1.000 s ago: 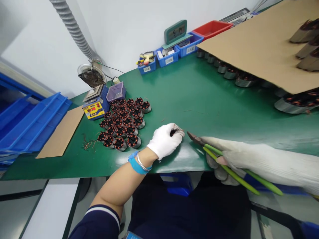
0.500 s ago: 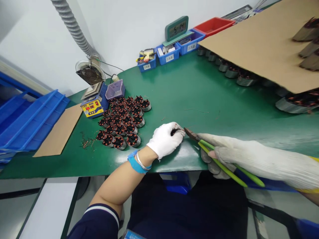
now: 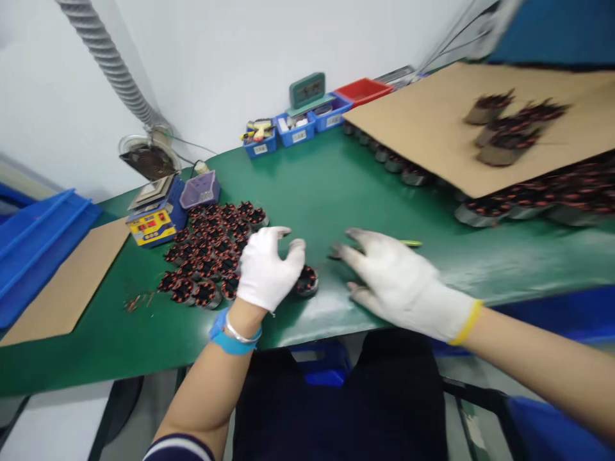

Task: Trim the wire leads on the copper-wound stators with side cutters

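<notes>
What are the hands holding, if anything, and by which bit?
Nothing seems held: the left hand and right hand are both open, with a coil between them.

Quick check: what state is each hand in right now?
Left hand: open, thumb and fingers apart, beside a copper-wound part; contact unclear.
Right hand: open, fingers spread, nothing visibly held.
</notes>
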### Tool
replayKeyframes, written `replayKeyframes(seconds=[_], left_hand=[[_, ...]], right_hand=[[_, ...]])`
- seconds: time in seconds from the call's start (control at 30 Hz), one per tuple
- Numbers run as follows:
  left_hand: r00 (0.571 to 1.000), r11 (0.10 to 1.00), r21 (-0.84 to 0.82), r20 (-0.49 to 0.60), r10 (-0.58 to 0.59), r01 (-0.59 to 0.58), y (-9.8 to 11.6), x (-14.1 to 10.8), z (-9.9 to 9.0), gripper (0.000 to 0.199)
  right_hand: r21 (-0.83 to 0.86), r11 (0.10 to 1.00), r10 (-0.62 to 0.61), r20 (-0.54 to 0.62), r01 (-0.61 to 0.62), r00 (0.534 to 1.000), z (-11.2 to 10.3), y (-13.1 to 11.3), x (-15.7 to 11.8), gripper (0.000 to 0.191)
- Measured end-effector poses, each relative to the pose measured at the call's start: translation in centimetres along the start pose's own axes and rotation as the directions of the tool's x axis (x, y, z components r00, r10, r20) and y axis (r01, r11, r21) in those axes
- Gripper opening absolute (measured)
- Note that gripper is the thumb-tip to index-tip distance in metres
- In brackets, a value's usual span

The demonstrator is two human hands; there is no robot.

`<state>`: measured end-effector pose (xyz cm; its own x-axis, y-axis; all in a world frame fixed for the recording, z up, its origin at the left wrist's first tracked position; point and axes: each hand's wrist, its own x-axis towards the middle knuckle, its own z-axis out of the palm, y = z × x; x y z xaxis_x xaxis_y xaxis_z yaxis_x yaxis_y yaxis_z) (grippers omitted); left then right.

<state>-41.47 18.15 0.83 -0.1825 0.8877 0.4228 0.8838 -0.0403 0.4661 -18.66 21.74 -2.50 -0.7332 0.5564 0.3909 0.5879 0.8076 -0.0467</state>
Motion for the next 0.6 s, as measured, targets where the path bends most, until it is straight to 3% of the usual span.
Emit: replayKeyframes(seconds=[0.07, 0.1, 0.27, 0.37, 0.47, 0.6], left_hand=[[0.999, 0.973, 0.226, 0.011, -0.039, 0.036, -0.3, 0.5, -0.5, 0.029], [0.997, 0.945, 0.321, 0.026, -0.072, 0.06, -0.5, 0.7, -0.7, 0.033], [0.965, 0.835, 0.541, 0.15, -0.215, 0.102, -0.5, 1.2, -1.5, 0.047], [0.959, 0.835, 0.545, 0.191, -0.208, 0.073, -0.2, 1.1, -1.3, 0.043], [0.974, 0.898, 0.438, 0.176, -0.142, 0.051, -0.1, 0.8, -0.6, 0.036], [0.995, 0.964, 0.263, 0.104, 0.005, -0.032, -0.2, 0.2, 0.6, 0.03]], right_hand=[[0.077, 0.982, -0.167, -0.057, 0.171, 0.984, 0.7, -0.6, 0.7, 0.061], [0.104, 0.975, -0.191, -0.038, 0.194, 0.981, 1.0, -0.9, 0.9, 0.064], [0.147, 0.981, -0.142, 0.106, 0.125, 0.984, 0.7, -2.4, 1.6, 0.067], [0.14, 0.984, -0.13, 0.113, 0.114, 0.985, 0.3, -3.5, 1.8, 0.055], [0.139, 0.988, -0.083, 0.149, 0.062, 0.985, 0.5, -4.4, 2.1, 0.035], [0.128, 0.99, 0.038, 0.152, -0.058, 0.988, -0.1, -3.2, 2.3, 0.024]])
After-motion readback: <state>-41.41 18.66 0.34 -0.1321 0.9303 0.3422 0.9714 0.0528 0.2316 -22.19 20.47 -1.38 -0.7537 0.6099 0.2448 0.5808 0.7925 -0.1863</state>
